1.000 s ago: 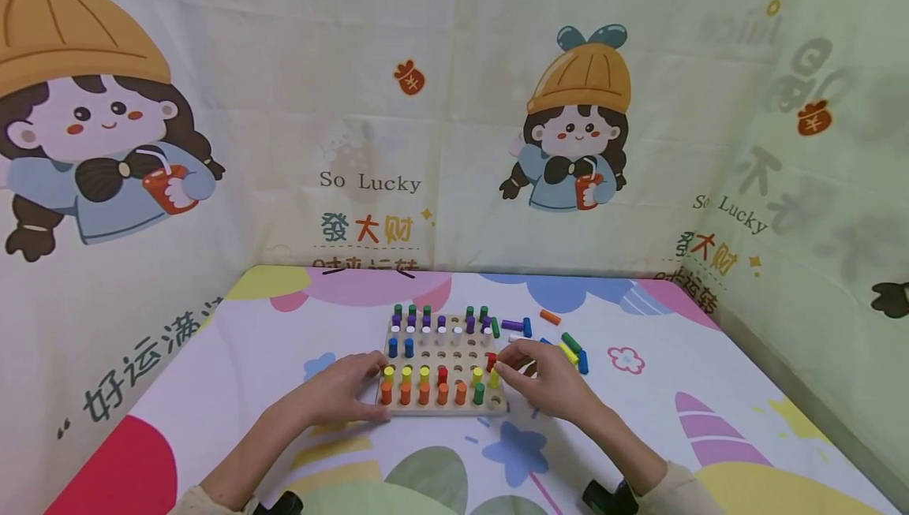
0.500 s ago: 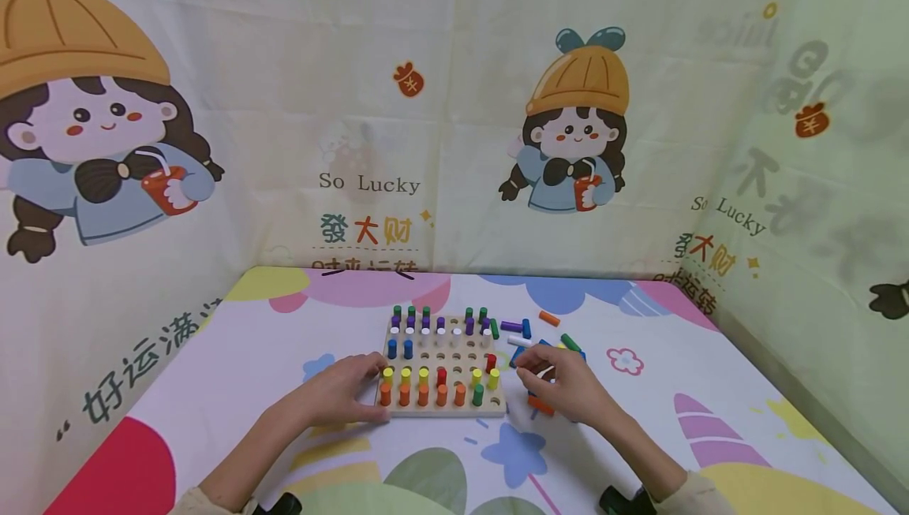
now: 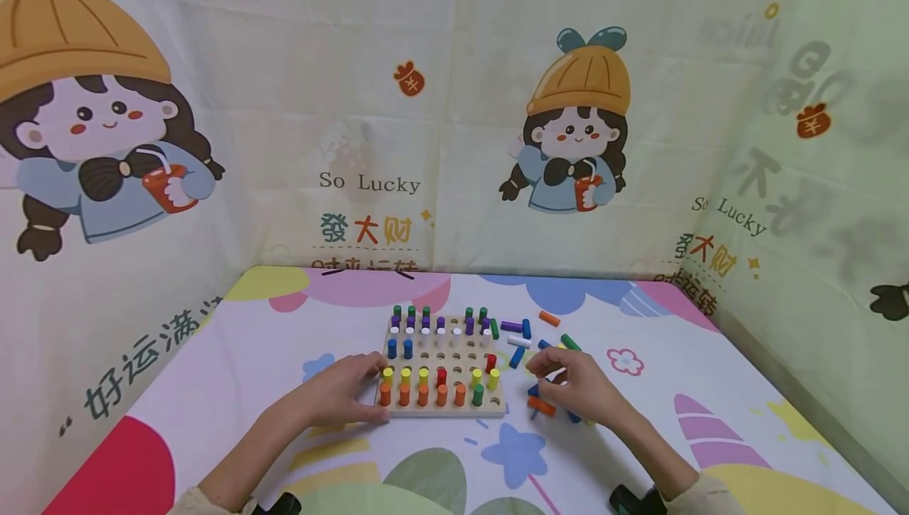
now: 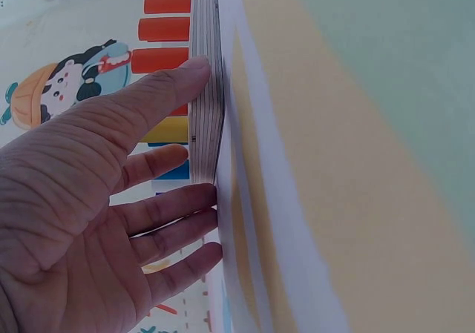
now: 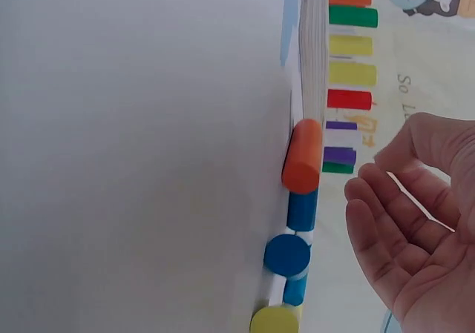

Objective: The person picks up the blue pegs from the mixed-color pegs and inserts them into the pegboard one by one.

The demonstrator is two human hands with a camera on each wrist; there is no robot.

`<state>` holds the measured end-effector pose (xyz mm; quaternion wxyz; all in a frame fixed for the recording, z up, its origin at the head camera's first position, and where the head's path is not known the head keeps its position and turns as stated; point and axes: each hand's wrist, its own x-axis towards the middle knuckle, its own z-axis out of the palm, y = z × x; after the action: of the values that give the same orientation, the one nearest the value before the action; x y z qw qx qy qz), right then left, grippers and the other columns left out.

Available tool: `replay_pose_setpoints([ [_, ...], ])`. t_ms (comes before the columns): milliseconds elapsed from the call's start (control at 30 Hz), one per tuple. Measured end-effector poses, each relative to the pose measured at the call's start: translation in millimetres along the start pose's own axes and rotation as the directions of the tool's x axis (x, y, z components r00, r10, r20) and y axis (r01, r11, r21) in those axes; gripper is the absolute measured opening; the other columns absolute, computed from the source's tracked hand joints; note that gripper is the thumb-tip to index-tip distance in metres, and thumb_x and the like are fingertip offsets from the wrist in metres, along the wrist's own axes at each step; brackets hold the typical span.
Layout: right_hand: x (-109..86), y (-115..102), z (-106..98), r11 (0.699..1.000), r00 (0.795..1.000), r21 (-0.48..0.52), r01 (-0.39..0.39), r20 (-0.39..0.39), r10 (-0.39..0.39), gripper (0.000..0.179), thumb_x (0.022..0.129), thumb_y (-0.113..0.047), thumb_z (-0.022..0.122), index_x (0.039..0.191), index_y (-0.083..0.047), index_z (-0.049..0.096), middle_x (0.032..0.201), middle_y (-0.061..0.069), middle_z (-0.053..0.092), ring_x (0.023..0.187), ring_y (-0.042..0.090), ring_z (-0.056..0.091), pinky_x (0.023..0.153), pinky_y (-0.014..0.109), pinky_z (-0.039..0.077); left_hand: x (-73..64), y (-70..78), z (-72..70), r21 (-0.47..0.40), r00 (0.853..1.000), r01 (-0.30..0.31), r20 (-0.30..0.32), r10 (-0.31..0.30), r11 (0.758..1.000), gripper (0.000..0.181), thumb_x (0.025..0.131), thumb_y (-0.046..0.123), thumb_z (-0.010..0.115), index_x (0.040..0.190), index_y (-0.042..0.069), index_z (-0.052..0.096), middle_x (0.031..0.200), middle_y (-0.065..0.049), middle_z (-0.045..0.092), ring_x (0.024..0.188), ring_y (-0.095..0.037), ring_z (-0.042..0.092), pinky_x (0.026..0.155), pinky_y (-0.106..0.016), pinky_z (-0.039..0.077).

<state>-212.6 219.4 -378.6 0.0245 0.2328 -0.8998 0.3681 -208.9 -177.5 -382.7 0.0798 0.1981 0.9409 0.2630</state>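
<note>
A wooden pegboard (image 3: 440, 411) lies on the table with rows of coloured pegs upright in it and several bare holes. My left hand (image 3: 344, 390) rests at its front left corner, thumb (image 4: 185, 77) against the front edge and the other fingers loosely extended by the left side. To the board's right, my right hand (image 3: 578, 381) hovers over loose pegs, fingers lightly bent and holding nothing. Beneath it lie an orange peg (image 5: 303, 155) and a blue peg (image 5: 288, 254). A red peg (image 3: 491, 362) stands near the board's right edge.
Loose pegs lie right of the board, among them a purple peg (image 3: 511, 326), a white peg (image 3: 519, 341) and a green peg (image 3: 570, 341). An orange peg (image 3: 549, 317) lies farther back. A printed cloth wall (image 3: 454, 105) rises behind the patterned table (image 3: 639, 420).
My right hand has let go of the red peg at the board's right edge and moved right over the loose pegs. My left hand has stayed at the board.
</note>
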Motion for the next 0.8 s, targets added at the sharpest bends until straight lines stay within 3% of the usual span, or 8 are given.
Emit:
replay_pose_setpoints([
  [233,1.7,7.2,-4.0,0.999,0.997,0.027,-0.025,0.076,0.023,0.021,0.086,-0.002,0.075,0.107,-0.004,0.070,0.105,0.008,0.072,0.099,0.029,0.067,0.078,0.028,0.057,-1.6,-0.1,0.3,-0.001,1.000,-0.016,-0.003,0.016,1.000,0.067,0.077,0.041,0.090,0.128,0.011,0.059,0.124,-0.010,0.065,0.119,-0.032,0.058,0.106,-0.058,0.045],
  [800,6.8,18.0,-7.6,0.997,0.986,-0.057,-0.044,0.158,0.053,0.024,0.083,-0.002,0.077,0.106,-0.006,0.071,0.101,0.001,0.071,0.095,0.021,0.064,0.077,0.025,0.056,-1.7,1.1,-0.5,-0.007,1.000,-0.013,0.001,0.013,1.000,0.067,0.077,0.041,0.090,0.128,0.010,0.059,0.125,-0.010,0.065,0.120,-0.033,0.058,0.106,-0.059,0.044],
])
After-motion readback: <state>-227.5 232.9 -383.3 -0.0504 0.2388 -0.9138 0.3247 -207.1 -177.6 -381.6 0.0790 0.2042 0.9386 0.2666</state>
